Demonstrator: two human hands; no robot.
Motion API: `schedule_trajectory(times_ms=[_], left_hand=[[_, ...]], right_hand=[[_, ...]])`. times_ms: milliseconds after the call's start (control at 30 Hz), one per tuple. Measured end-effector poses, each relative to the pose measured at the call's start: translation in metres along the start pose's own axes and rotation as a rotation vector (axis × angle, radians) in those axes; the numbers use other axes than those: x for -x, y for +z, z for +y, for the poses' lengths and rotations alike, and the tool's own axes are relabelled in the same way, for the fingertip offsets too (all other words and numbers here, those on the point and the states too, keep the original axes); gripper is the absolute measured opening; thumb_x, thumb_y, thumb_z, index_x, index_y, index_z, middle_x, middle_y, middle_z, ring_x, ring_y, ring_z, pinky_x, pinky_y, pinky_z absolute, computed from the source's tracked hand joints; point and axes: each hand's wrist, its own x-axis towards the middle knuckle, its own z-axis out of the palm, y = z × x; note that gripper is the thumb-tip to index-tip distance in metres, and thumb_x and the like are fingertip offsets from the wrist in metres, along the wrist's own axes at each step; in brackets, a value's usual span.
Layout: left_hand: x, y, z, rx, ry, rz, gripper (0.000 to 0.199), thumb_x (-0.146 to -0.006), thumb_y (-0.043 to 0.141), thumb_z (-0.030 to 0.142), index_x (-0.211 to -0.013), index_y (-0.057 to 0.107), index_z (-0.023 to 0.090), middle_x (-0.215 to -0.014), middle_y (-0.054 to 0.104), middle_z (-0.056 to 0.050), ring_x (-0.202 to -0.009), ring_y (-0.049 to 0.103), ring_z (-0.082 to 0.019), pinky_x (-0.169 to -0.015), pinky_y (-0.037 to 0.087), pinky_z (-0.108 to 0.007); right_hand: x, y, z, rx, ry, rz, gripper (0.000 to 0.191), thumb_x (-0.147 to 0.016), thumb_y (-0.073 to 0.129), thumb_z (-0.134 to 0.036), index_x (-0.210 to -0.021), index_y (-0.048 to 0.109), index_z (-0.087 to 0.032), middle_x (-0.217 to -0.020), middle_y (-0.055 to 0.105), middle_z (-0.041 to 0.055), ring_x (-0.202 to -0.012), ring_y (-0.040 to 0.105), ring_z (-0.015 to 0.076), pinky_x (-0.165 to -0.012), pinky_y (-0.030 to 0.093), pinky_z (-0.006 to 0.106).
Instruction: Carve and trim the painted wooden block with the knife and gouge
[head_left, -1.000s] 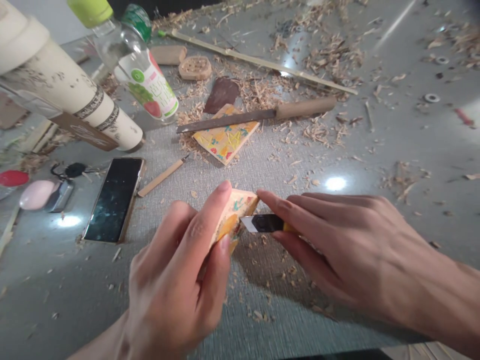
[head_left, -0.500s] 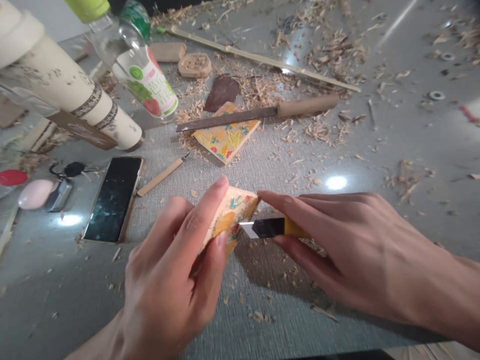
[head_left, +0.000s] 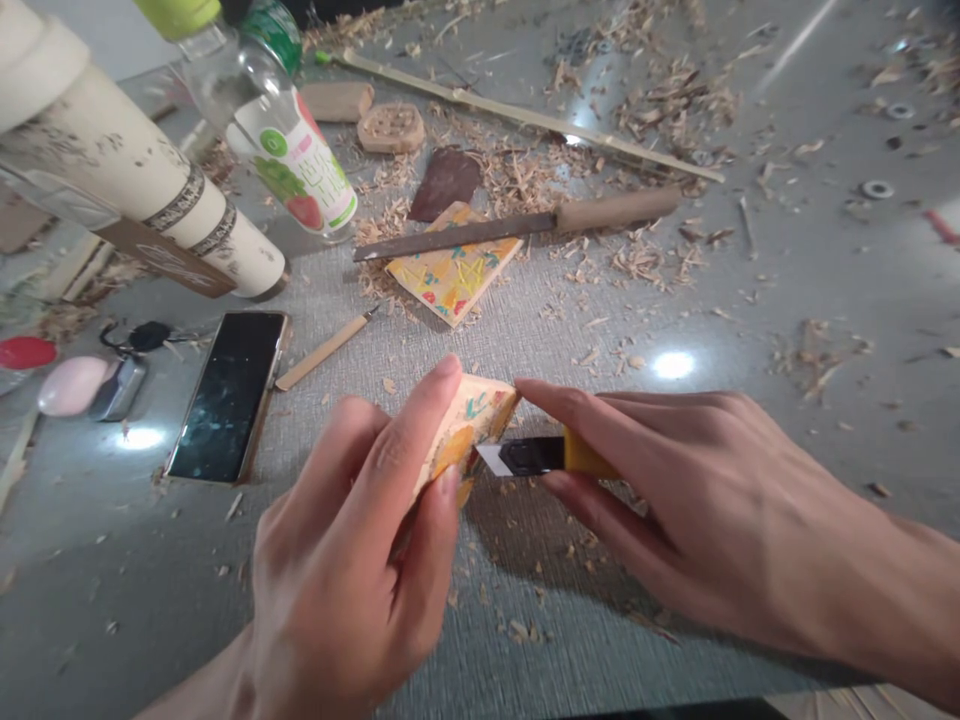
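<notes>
In the lower middle, my left hand (head_left: 360, 540) grips a small painted wooden block (head_left: 480, 410) between thumb and fingers, holding it tilted above the table. Orange, teal and red marks cover the block's face. From the right, my right hand (head_left: 675, 480) is closed around a yellow and black utility knife (head_left: 536, 456). Its bare blade meets the block's right side, and the index fingertip touches the block's upper right corner. The rear of the knife is hidden under my palm. Beyond my hands lies a second painted wooden piece (head_left: 450, 280) with a rasp-like file (head_left: 517, 228) across it.
A phone (head_left: 227, 395) and a thin wood-handled carving tool (head_left: 326, 350) lie left of my hands. Farther back stand a tall cup (head_left: 172, 190) and a plastic bottle (head_left: 285, 150). Wood shavings (head_left: 525, 185) and a long thin strip (head_left: 525, 115) spread over the grey table.
The knife blade has tilted a little and shifted slightly left against the block. My left hand and the block have moved very slightly right. Everything else stays put.
</notes>
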Motion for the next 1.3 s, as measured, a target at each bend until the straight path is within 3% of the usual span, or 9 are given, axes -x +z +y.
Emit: schedule_trajectory(times_ms=[233,533,833,967,1133,1300], left_hand=[[0.000,-0.002,0.003,-0.010,-0.020,-0.018,0.060,-0.109,0.062,0.003,-0.167,0.063,0.017,-0.101,0.070,-0.003,-0.078,0.073,-0.014,-0.077,0.066,-0.022],[-0.001,0.002,-0.001,0.004,0.017,0.020,0.052,-0.111,0.064,0.007,-0.163,0.067,0.013,-0.097,0.065,0.001,-0.078,0.067,-0.010,-0.075,0.061,-0.016],[0.000,0.001,-0.005,0.023,0.004,0.004,0.056,-0.109,0.065,0.005,-0.165,0.066,0.016,-0.100,0.065,0.003,-0.077,0.065,-0.008,-0.078,0.062,-0.015],[0.000,0.000,-0.006,0.099,-0.059,-0.044,0.060,-0.109,0.064,0.006,-0.167,0.065,0.021,-0.105,0.070,-0.001,-0.077,0.068,-0.011,-0.071,0.064,-0.018],[-0.002,0.001,-0.009,0.178,-0.120,-0.078,0.059,-0.109,0.062,0.009,-0.165,0.068,0.026,-0.107,0.079,-0.005,-0.067,0.066,-0.012,-0.048,0.055,-0.016],[-0.002,0.001,-0.010,0.209,-0.130,-0.095,0.059,-0.109,0.061,0.008,-0.165,0.068,0.022,-0.107,0.081,-0.007,-0.068,0.068,-0.011,-0.051,0.058,-0.015]], right_hand=[[0.000,-0.001,-0.002,0.011,0.002,0.011,0.033,-0.117,0.055,-0.023,-0.144,0.064,-0.009,-0.082,0.076,-0.0009,-0.053,0.064,0.0170,-0.049,0.035,0.038],[0.001,0.003,-0.004,0.085,-0.006,0.027,0.028,-0.116,0.052,-0.022,-0.135,0.068,-0.010,-0.104,0.088,0.0117,-0.057,0.071,0.0204,-0.051,0.032,0.041],[-0.001,0.007,0.003,0.107,-0.044,0.043,0.024,-0.117,0.054,-0.023,-0.131,0.068,-0.011,-0.101,0.087,0.0120,-0.063,0.073,0.0206,-0.057,0.036,0.039],[-0.001,0.007,0.005,0.101,-0.066,0.022,0.020,-0.118,0.054,-0.024,-0.126,0.069,-0.014,-0.099,0.086,0.0099,-0.067,0.073,0.0201,-0.060,0.037,0.037],[0.001,0.009,0.008,0.105,-0.059,0.003,0.024,-0.119,0.049,-0.024,-0.124,0.070,-0.015,-0.096,0.084,0.0083,-0.069,0.071,0.0197,-0.063,0.037,0.038],[0.000,0.006,0.014,0.021,-0.051,-0.020,0.028,-0.121,0.049,-0.027,-0.133,0.070,-0.014,-0.094,0.081,0.0068,-0.072,0.072,0.0215,-0.063,0.036,0.038]])
